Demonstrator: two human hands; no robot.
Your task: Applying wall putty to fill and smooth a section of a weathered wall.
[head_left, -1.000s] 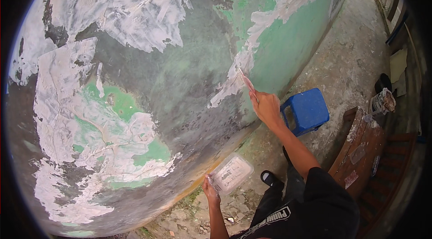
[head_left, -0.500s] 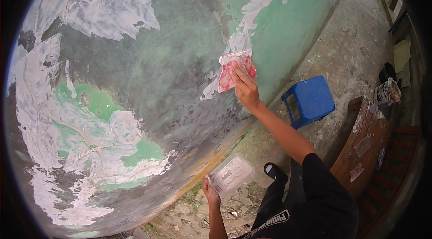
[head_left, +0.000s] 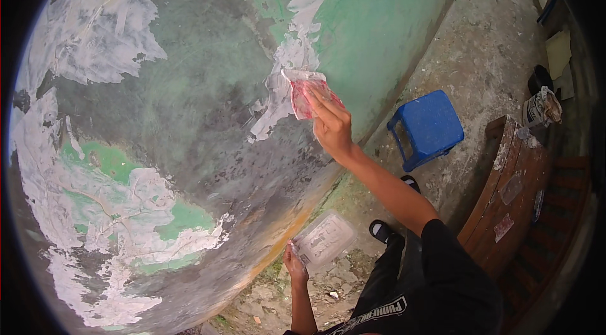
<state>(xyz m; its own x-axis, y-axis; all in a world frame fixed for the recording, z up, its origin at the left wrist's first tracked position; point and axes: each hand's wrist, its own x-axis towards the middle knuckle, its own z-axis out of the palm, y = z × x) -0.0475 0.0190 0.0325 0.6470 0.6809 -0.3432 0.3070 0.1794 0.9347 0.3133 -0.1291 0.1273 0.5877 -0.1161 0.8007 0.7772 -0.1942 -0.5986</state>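
My right hand [head_left: 331,123] presses a red putty spreader [head_left: 305,96] flat against the wall [head_left: 208,98], fingers stretched along its back. White paste coats the spreader's far edge. Just beyond that edge a smeared white putty strip [head_left: 298,51] runs up the wall, and more of it lies to the left of the blade. Low by the wall's foot, my left hand [head_left: 295,263] grips the near-left edge of a clear plastic container [head_left: 343,232], whose inside is covered with white putty. The wall is grey and green, with large white putty patches on the left.
A blue plastic stool [head_left: 432,123] stands on the concrete floor right of my right arm. Farther right is a wooden bench [head_left: 480,227] with scraps on it, and behind it an opened bag [head_left: 541,109]. Rubble and stones [head_left: 271,300] lie along the wall's foot.
My view has shifted right, so the wall patches sit farther left. My right hand and the spreader have moved slightly lower along the putty strip. The left hand keeps its hold on the container.
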